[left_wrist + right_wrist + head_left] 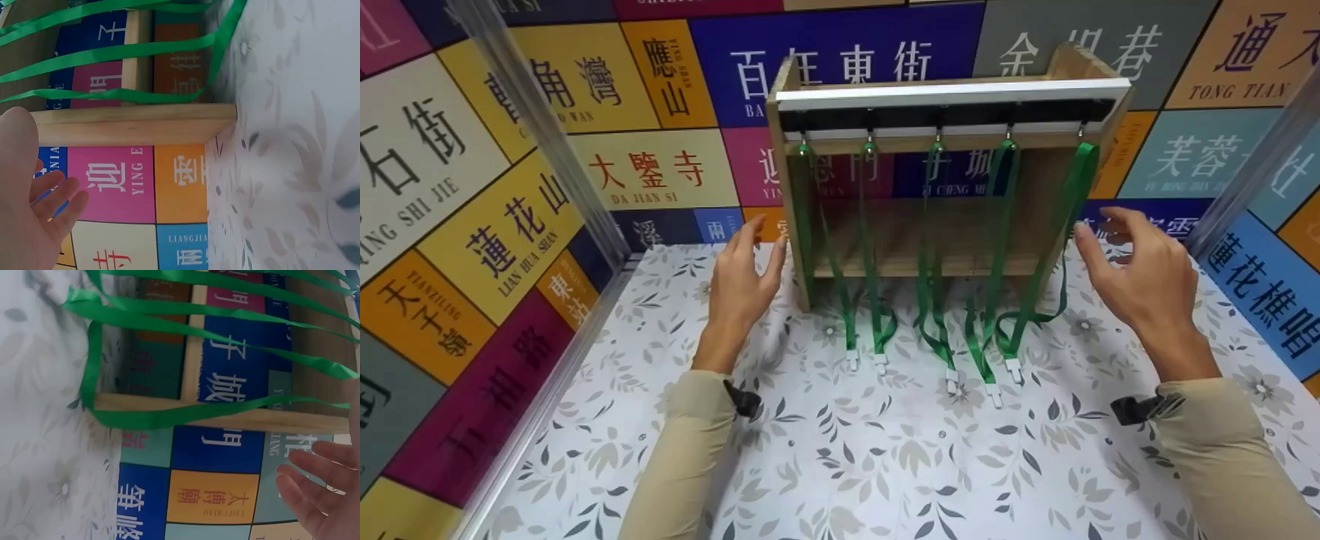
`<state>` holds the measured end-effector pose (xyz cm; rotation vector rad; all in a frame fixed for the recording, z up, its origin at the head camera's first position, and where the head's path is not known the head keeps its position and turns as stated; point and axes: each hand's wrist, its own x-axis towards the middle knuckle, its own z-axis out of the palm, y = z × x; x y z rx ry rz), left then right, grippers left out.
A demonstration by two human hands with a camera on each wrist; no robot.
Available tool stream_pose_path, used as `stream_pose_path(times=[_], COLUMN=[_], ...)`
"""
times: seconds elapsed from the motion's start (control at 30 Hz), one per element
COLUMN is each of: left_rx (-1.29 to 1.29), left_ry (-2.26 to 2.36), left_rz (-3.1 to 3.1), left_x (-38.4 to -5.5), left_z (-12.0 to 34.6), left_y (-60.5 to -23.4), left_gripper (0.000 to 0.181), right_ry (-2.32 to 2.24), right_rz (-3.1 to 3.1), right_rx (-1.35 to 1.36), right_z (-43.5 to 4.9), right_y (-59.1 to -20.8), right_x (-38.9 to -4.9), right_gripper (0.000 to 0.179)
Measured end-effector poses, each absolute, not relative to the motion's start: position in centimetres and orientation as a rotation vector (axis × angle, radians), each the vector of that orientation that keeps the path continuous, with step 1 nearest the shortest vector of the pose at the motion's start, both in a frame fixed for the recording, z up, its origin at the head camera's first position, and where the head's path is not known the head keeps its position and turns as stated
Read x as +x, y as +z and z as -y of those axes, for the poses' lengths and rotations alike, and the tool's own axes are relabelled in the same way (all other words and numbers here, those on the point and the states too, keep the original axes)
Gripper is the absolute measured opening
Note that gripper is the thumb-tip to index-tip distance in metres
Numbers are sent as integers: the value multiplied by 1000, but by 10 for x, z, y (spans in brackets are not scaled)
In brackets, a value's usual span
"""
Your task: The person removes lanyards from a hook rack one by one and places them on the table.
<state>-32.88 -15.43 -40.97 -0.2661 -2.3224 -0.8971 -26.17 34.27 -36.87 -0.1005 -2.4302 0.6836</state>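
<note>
A wooden rack (1046, 142) stands toward the back of the table, a black strip with metal hooks along its white-edged top bar. Several green lanyards (1084, 172) hang from these hooks, their white clips (952, 382) lying on the table in front. Beside the rack's left side panel is my left hand (742, 281), thumb spread from relaxed fingers, holding nothing. My right hand (1147, 274) is on the other side, close to the rightmost lanyard, fingers loosely bent and empty. Both wrist views show the palms (34, 219) (332, 500) beside the side panels, without anything in them.
A floral white cloth (885, 472) covers the table. Walls printed with colourful sign panels (667, 169) rise behind and at both sides. A clear upright corner strip (547, 135) edges the left wall. Dark wrist straps (1147, 409) sit at both sleeves.
</note>
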Motion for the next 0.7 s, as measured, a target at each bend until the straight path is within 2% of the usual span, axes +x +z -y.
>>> stream_pose_path(times=[0.27,0.53,0.7], left_rx=[-359,-359,-315], left_ry=[-1130,-1176,-1190], left_rz=[2254,2238,2236], left_x=[-343,-350,-352], left_z=[141,131,122], left_y=[-406,-402,-399], left_gripper=[52,48,52], right_ry=[798,789,819], right_rz=[2287,2276,2234], right_rx=[-17,29,74], right_z=[-332,-329,-328], right_y=[-357,-343,-335], right_x=[-261,-261,-259], right_gripper=[53,45,41])
